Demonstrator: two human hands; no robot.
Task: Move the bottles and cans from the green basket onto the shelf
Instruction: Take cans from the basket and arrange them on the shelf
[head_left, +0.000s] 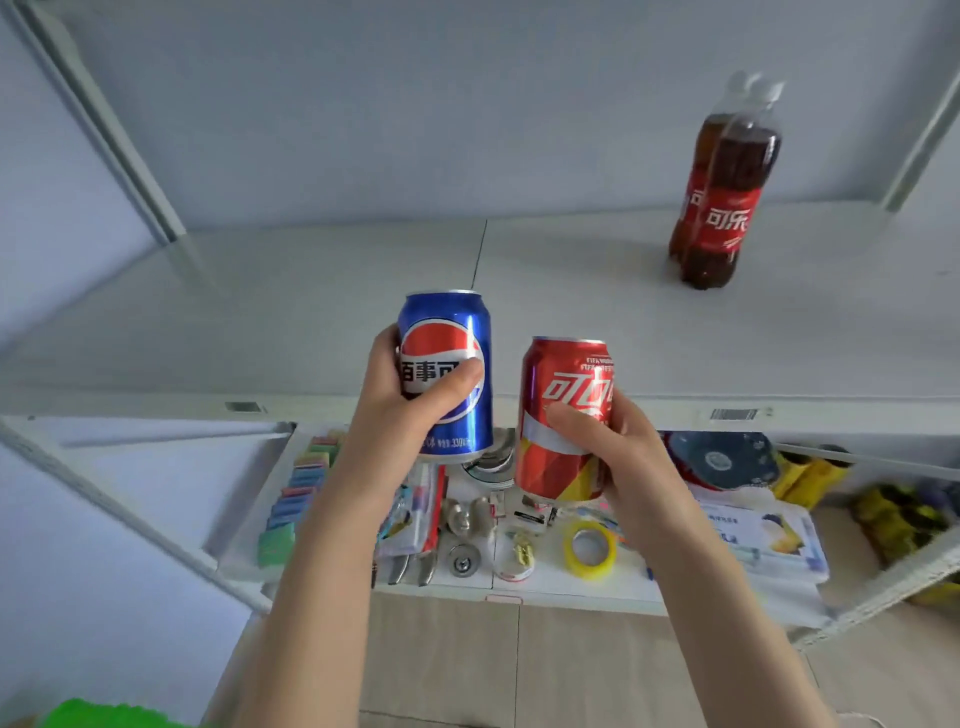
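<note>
Two cans are held in the air, one per hand, both upright and just beside each other without touching. The left hand (400, 410) grips a blue Pepsi can (457, 322), thumb across the round red, white and blue logo and fingers wrapped behind. The white band reads "百事可", and small print near the base includes "330". The right hand (618, 457) grips a red Coke can (561, 374) the same way, thumb on the front. Its white script reads "可口", with tiny "FIFA" lettering near the rim and yellow and white panels low down.

Both cans sit in front of the front edge of the white shelf (571, 312), not standing on it. At the shelf's back right stands a cola bottle (719, 208) with a white cap and a red label reading "可乐". Its outline is doubled, so I cannot tell whether it is one bottle or two. One corner of the green basket (104, 714) shows at the bottom left.

Two barcode stickers (732, 414) sit on the shelf's front edge, too small to read. The lower shelf (545, 584) holds one yellow tape roll (589, 548) among small clutter.
</note>
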